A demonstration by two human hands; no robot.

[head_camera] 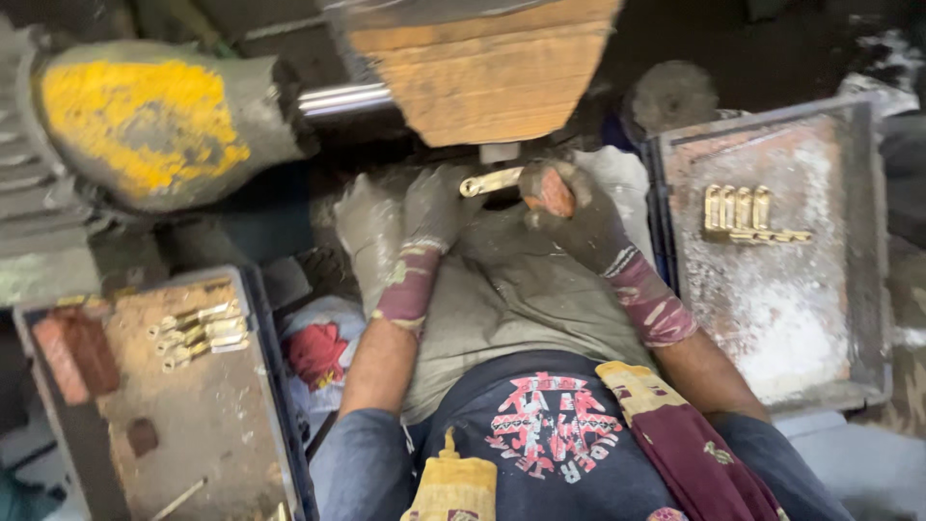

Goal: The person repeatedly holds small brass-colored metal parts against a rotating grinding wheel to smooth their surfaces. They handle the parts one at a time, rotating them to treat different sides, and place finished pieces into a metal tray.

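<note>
Both my hands wear dirty grey work gloves with patterned maroon cuffs. My left hand (pixel 431 207) and my right hand (pixel 569 207) together hold a small brass lever-shaped part (pixel 490 181) just below a big layered tan buffing wheel (pixel 482 68). The right hand's fingers wrap the part's right end; an orange patch shows on that glove. The left hand's fingertips pinch the part's left end, where it has a round eye. The wheel sits on a shiny steel shaft (pixel 342 98).
A motor housing with worn yellow paint (pixel 145 121) stands at the upper left. A tray (pixel 212 415) at my left holds several dull brass parts (pixel 198 333). A dusty tray (pixel 772 309) at my right holds a row of polished brass parts (pixel 748 214). A red rag (pixel 318 352) lies by my left arm.
</note>
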